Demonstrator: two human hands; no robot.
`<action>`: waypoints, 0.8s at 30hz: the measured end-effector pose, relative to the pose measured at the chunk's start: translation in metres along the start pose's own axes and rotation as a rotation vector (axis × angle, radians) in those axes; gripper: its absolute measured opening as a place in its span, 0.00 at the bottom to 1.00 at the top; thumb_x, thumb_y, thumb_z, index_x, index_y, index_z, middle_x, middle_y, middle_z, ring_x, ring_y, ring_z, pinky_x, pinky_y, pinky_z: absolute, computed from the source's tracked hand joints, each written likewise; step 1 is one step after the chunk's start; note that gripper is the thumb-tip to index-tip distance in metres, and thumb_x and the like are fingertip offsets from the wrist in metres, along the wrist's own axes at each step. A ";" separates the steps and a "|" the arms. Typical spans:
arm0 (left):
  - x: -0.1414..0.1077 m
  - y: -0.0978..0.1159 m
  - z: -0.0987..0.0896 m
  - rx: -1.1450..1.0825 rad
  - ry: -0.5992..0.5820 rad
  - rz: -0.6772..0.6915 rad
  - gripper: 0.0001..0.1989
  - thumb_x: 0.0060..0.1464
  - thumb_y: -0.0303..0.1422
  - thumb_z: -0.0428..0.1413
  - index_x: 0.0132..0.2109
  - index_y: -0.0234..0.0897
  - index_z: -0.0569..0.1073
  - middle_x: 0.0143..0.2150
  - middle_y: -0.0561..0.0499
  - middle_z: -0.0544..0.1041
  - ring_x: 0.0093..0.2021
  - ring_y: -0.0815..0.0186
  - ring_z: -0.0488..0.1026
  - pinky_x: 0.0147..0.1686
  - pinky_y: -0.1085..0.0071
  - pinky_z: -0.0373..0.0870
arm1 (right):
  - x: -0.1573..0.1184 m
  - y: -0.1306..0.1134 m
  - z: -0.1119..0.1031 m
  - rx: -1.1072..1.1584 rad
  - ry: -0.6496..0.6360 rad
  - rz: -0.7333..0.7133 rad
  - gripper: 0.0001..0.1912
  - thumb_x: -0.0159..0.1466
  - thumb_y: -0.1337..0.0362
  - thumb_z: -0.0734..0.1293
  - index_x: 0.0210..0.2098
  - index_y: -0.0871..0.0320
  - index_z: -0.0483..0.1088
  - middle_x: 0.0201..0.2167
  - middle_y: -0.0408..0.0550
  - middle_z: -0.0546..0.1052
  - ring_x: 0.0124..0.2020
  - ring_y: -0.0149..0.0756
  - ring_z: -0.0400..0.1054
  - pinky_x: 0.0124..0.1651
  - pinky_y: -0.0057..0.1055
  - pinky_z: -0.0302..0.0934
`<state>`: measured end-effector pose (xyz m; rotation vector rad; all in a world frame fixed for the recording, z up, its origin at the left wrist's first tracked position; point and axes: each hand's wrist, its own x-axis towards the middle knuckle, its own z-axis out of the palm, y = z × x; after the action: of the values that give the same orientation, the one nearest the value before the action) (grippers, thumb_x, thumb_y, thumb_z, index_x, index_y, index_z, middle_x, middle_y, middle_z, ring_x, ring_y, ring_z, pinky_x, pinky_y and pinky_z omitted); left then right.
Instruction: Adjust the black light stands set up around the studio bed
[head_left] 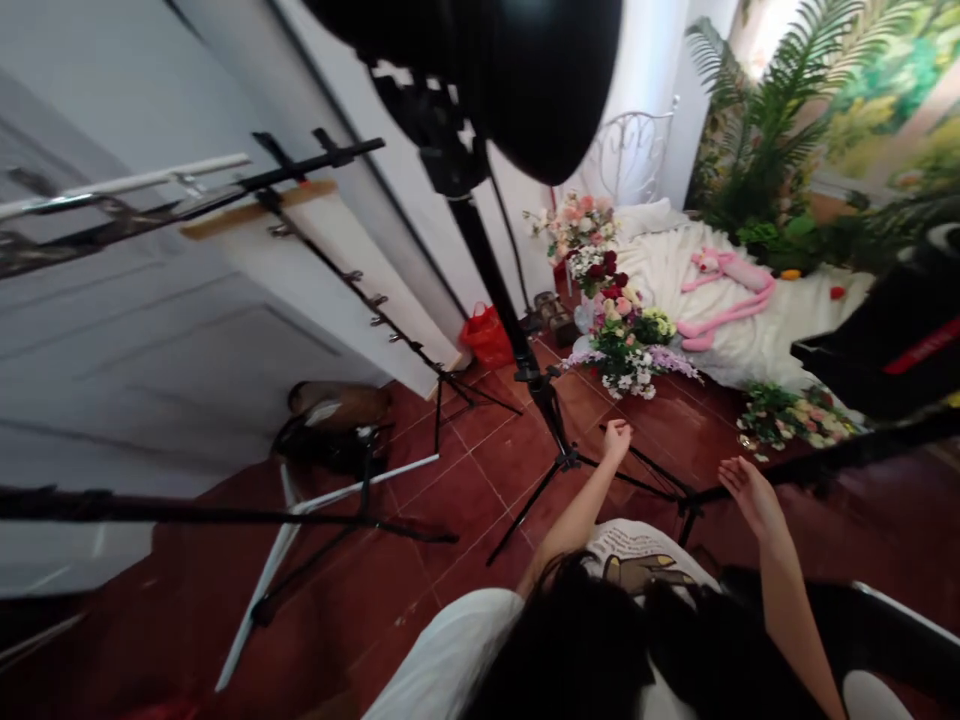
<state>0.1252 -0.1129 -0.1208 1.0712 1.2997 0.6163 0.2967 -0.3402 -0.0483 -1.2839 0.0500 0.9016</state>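
Note:
My left hand [617, 438] is held out in front of my body, its fingers curled together, and what they hold, if anything, is too small to make out. It is near the lower pole of a black light stand [487, 250], which carries a large black lamp head [540, 70] at the top. To the right, my right hand [752, 492] is raised with its fingers loosely spread and nothing in it. Between and below the hands are the black legs [660, 480] of a stand on the red tiled floor [480, 500].
Flower bunches [622, 330] stand beside a white-covered bed [652, 260] with a pink plush toy [739, 275]. Dark equipment [885, 330] juts in at the right. On the left are a clamp-lined stand [330, 260], a red bag [487, 335] and a white-legged stand [270, 570].

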 end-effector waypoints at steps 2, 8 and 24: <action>-0.006 0.018 0.035 -0.106 -0.240 0.022 0.09 0.59 0.36 0.61 0.41 0.35 0.73 0.28 0.50 0.80 0.30 0.66 0.79 0.47 0.61 0.77 | -0.010 -0.009 -0.010 0.064 0.038 -0.037 0.12 0.53 0.57 0.80 0.30 0.55 0.77 0.31 0.44 0.84 0.33 0.33 0.81 0.42 0.27 0.78; -0.069 0.079 0.133 -0.193 -0.907 0.304 0.17 0.57 0.44 0.64 0.43 0.34 0.78 0.40 0.45 0.84 0.43 0.64 0.81 0.55 0.63 0.73 | -0.038 -0.026 -0.027 0.228 0.121 -0.082 0.13 0.55 0.56 0.79 0.28 0.53 0.75 0.30 0.45 0.84 0.34 0.33 0.80 0.42 0.28 0.77; -0.149 0.089 0.222 -0.130 -1.193 0.326 0.24 0.60 0.54 0.57 0.44 0.34 0.77 0.39 0.45 0.82 0.43 0.61 0.78 0.51 0.64 0.75 | -0.092 -0.035 -0.006 0.594 0.025 -0.110 0.18 0.60 0.46 0.75 0.33 0.53 0.72 0.28 0.43 0.76 0.30 0.34 0.73 0.34 0.30 0.72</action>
<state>0.3231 -0.2654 0.0092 1.2342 0.0511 0.1868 0.2586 -0.3961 0.0242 -0.7353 0.2467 0.7028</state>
